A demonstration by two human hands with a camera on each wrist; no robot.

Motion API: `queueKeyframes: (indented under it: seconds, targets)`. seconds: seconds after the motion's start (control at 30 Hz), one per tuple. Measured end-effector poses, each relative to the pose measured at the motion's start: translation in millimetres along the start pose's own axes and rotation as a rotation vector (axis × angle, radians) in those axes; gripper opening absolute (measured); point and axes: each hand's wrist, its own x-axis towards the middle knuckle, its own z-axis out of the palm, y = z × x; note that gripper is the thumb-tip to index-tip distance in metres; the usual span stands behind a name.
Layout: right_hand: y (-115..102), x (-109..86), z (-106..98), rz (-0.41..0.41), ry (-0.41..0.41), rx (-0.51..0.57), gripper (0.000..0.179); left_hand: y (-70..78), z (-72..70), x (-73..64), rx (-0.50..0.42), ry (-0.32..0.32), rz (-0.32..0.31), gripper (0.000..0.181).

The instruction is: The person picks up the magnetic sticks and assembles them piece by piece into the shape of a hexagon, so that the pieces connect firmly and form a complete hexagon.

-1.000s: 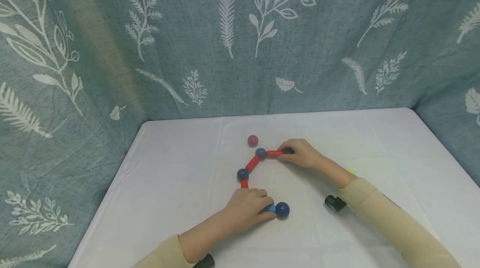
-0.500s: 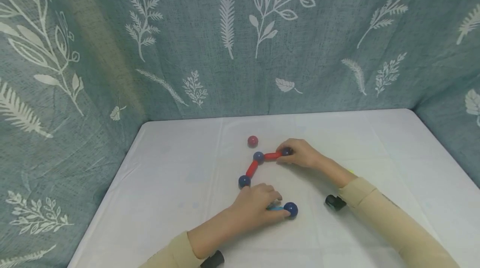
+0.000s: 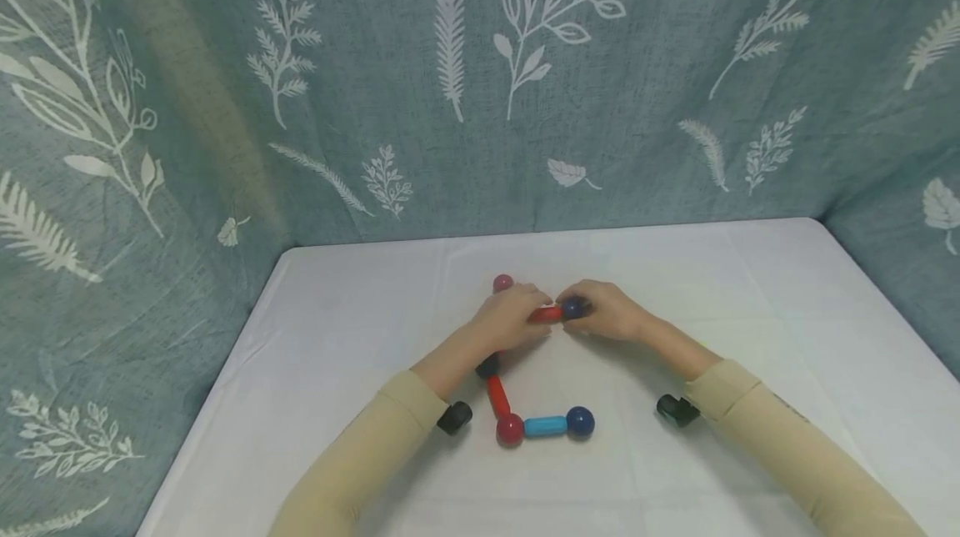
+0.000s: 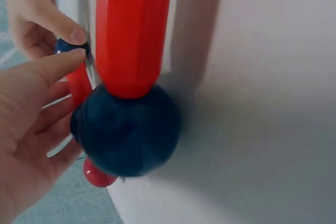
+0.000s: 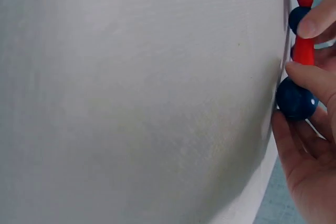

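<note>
A chain of magnetic balls and rods lies on the white table. My right hand point(image 3: 607, 312) pinches the dark blue end ball point(image 5: 296, 98) between thumb and fingers. Curved around the adjoining red rod point(image 3: 546, 314) is my left hand point(image 3: 510, 320), its thumb beside another blue ball point(image 5: 299, 19). That ball is hidden under the left hand in the head view. Close to the left wrist camera hangs a large-looking blue ball point(image 4: 128, 135) with a red rod point(image 4: 134, 30). The chain continues to a red ball point(image 3: 510, 429), a light blue rod point(image 3: 545, 426) and a blue ball point(image 3: 580, 423).
A loose red ball point(image 3: 503, 282) sits just behind the left hand. The white table point(image 3: 360, 370) ends at a grey-green leaf-patterned cloth point(image 3: 420, 170). Black wrist cameras point(image 3: 454, 418) show below both forearms.
My left hand has left the light blue rod and moved up and right to the red rod near my right hand. The lower chain shifted slightly right. The right hand keeps its ball.
</note>
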Motion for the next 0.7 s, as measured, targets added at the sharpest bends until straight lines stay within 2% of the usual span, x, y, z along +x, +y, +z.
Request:
queueKeyframes:
  seconds: [0.13, 0.33, 0.47, 0.57, 0.7]
  targets:
    - [0.9, -0.2, 1.2, -0.008, 0.017, 0.023, 0.04, -2.4, 4.3, 7.4, -0.015, -0.037, -0.028, 0.025]
    - [1.7, -1.7, 3.9, -0.012, 0.025, 0.04, 0.038, -4.2, 6.9, 7.6, -0.043, -0.001, -0.023, 0.022]
    - [0.3, -3.6, 2.0, 0.007, -0.003, 0.059, 0.041, -4.4, 9.2, 6.1, -0.038, 0.007, -0.027, 0.024]
    - [-0.4, -10.0, -7.6, 0.046, -0.033, 0.073, 0.043, -4.9, 10.8, 4.9, -0.044, -0.001, -0.047, 0.026]
    - [5.2, -31.1, -36.1, 0.068, -0.04, 0.034, 0.034, -7.4, 11.3, 1.2, -0.078, -0.003, -0.093, 0.03]
